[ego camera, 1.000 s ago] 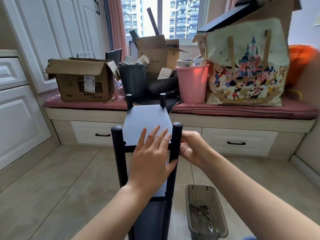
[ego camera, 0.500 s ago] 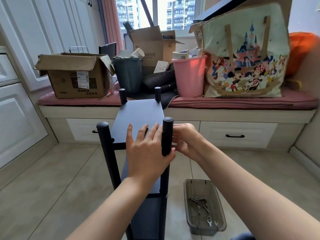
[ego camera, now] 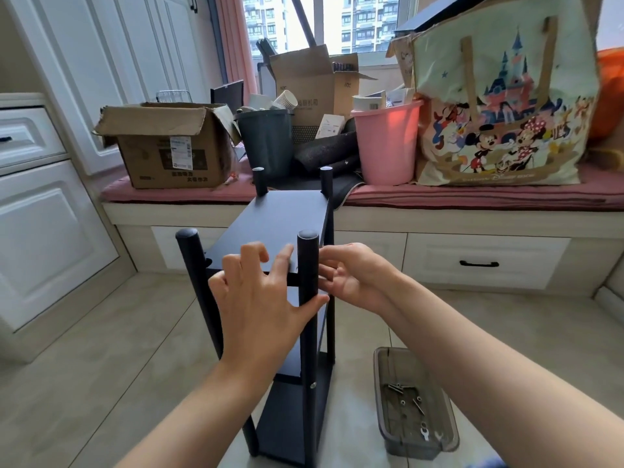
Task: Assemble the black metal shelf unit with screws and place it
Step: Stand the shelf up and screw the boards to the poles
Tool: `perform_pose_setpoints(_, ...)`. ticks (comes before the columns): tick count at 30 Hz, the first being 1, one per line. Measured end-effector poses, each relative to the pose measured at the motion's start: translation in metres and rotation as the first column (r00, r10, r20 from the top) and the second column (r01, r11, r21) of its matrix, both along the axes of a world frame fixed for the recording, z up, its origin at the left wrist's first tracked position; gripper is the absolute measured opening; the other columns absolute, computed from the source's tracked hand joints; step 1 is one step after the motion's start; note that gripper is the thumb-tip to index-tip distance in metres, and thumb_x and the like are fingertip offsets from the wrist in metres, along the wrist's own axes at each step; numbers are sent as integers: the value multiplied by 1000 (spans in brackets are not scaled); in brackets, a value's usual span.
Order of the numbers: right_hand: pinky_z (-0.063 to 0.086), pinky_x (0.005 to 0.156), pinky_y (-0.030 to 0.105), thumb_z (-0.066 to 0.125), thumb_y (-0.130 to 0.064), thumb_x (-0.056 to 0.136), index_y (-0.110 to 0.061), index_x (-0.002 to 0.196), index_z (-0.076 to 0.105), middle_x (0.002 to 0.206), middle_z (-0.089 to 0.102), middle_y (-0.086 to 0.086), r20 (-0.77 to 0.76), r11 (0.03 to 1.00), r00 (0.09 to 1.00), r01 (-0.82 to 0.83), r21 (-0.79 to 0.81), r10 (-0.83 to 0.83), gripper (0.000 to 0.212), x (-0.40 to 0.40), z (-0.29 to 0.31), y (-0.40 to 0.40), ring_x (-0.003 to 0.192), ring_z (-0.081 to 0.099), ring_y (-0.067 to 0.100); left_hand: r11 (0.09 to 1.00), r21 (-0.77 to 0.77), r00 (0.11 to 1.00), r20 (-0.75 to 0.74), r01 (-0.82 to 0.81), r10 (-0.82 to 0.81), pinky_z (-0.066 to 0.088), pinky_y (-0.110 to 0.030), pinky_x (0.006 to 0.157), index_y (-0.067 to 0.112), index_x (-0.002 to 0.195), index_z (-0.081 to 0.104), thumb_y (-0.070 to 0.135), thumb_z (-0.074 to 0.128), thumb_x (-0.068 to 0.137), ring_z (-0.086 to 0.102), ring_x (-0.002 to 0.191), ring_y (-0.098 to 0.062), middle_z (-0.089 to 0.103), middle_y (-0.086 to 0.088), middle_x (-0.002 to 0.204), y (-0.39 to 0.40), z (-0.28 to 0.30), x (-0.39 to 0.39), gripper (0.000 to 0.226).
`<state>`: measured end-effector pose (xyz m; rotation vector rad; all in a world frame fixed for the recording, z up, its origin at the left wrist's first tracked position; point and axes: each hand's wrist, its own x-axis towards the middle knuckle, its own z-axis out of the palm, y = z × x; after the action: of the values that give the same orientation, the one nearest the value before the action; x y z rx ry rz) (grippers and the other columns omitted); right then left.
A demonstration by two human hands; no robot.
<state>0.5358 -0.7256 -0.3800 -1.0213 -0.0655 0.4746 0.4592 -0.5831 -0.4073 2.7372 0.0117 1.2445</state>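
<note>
The black metal shelf unit [ego camera: 280, 217] stands upright on the tiled floor in front of me, with four round posts and stacked shelves. My left hand [ego camera: 256, 309] lies over the near edge of the top shelf. Its fingers are bent with the tips on the shelf, and the thumb wraps across the near right post [ego camera: 308, 258]. My right hand [ego camera: 358, 282] is at the right side of that post, level with the top shelf. Its curled fingertips pinch something small against the post, hidden by the fingers. A silver screw head [ego camera: 313, 386] shows lower on the same post.
A clear plastic tray [ego camera: 381, 383] on the floor to the right holds loose screws [ego camera: 408, 396] and a small wrench [ego camera: 423, 434]. Behind the shelf runs a window seat [ego camera: 472, 197] with cardboard boxes, a dark bin, a pink bucket [ego camera: 388, 143] and a printed tote bag. White cabinets line the left.
My left fingers went from lying flat on the top shelf to bent, and the thumb now crosses the near right post. My right hand stays at the post's right side.
</note>
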Motion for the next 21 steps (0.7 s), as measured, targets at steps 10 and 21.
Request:
perform_pose_setpoints(10, 60, 67, 37, 52, 10, 84, 7, 101, 56, 80, 65, 19, -58, 990, 992, -107, 97, 113, 18, -5, 2, 21, 71, 69, 29, 990, -21, 977, -166, -140, 135, 28, -38, 75, 32, 136, 63, 86, 49, 66, 52, 87, -26, 50, -2, 85, 18, 3, -13, 90)
perform_pose_setpoints(21, 60, 73, 37, 58, 5, 83, 4, 113, 55, 87, 65, 19, -55, 995, 994, -92, 40, 94, 30, -3, 0, 27, 77, 68, 29, 790, -607, 919, -356, -88, -170, 50, -44, 96, 45, 153, 15, 74, 78, 60, 53, 119, -28, 52, -8, 129, 29, 2, -9, 115)
